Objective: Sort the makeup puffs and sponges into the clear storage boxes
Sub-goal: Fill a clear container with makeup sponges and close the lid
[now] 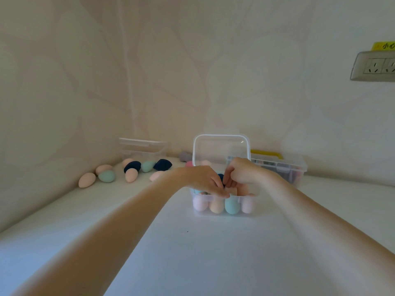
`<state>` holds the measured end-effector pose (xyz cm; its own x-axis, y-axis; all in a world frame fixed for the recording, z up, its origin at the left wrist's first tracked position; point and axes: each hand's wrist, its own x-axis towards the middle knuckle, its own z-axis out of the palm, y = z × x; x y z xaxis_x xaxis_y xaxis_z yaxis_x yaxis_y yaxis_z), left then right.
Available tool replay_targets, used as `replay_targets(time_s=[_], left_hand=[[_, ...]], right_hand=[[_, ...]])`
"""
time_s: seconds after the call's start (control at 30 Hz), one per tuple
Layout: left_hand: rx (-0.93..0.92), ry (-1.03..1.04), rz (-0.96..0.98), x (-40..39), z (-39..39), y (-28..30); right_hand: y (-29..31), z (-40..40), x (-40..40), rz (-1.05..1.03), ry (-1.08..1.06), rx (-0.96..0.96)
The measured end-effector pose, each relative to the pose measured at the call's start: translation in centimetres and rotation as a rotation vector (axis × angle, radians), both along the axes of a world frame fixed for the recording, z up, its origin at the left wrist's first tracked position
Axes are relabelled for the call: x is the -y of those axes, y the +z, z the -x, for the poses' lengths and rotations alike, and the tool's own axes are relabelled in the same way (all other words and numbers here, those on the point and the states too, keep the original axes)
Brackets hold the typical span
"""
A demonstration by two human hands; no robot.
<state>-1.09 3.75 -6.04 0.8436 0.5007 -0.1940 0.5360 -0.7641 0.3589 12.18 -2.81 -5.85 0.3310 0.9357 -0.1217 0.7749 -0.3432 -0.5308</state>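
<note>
A clear storage box (222, 211) stands mid-table with its lid (221, 149) raised upright behind it. Pink, orange and teal sponges show through its front wall. Both hands meet over the box opening. My left hand (205, 179) reaches in with fingers bent down to the front rim. My right hand (241, 173) is curled beside it. A dark blue sponge (221, 177) sits between the two hands; which hand holds it is unclear. Loose egg-shaped sponges (106, 175) in peach, teal and navy lie at the far left.
A second clear box (143, 149) stands open against the wall at the back left. A clear box with a yellow handle (284, 165) holds items at the back right. A wall socket (376, 66) is at the upper right.
</note>
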Motion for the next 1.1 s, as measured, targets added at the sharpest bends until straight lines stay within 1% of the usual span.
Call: replay_targets(time_s=[0.07, 0.13, 0.2, 0.23, 0.37, 0.43, 0.5, 0.6, 0.67, 0.77, 0.87, 0.97, 1.1], left_hand=[[0.092, 0.055, 0.069, -0.2, 0.2, 0.6], [0.24, 0.136, 0.148, -0.6, 0.1, 0.8], [0.336, 0.197, 0.134, -0.8, -0.1, 0.8], [0.345, 0.209, 0.12, -0.7, -0.3, 0.7], [0.211, 0.177, 0.049, 0.2, -0.8, -0.1], [0.18, 0.142, 0.059, 0.4, -1.0, -0.5], [0.163, 0.124, 0.076, 0.4, -1.2, -0.8], [0.13, 0.092, 0.022, 0.4, -1.3, -1.1], [0.131, 0.079, -0.015, 0.2, -1.2, -1.2], [0.173, 0.113, -0.058, -0.6, -0.8, -1.3], [0.153, 0.149, -0.109, -1.0, -0.5, -1.3], [0.146, 0.149, -0.114, -1.0, -0.3, -1.4], [0.168, 0.138, -0.119, -1.0, -0.2, -1.2]], right_hand=[[0.2, -0.2, 0.4, -0.022, -0.007, -0.043], [0.4, -0.5, 0.7, -0.055, -0.028, -0.069], [0.6, -0.8, 1.0, -0.109, -0.055, -0.082], [0.8, -0.9, 1.1, -0.131, -0.06, -0.081], [0.8, -0.9, 1.3, -0.132, -0.045, -0.051], [0.8, -1.0, 1.5, -0.117, -0.039, -0.038], [0.9, -1.1, 1.7, -0.061, -0.02, -0.01], [0.8, -0.9, 2.0, 0.05, 0.024, 0.055], [0.6, -0.7, 2.0, 0.093, 0.06, 0.114], [0.6, -0.4, 1.8, 0.159, 0.099, 0.175], [0.6, -0.4, 1.4, 0.199, 0.102, 0.217], [0.2, -0.3, 1.0, 0.215, 0.1, 0.237], [0.0, -0.2, 0.7, 0.188, 0.089, 0.214]])
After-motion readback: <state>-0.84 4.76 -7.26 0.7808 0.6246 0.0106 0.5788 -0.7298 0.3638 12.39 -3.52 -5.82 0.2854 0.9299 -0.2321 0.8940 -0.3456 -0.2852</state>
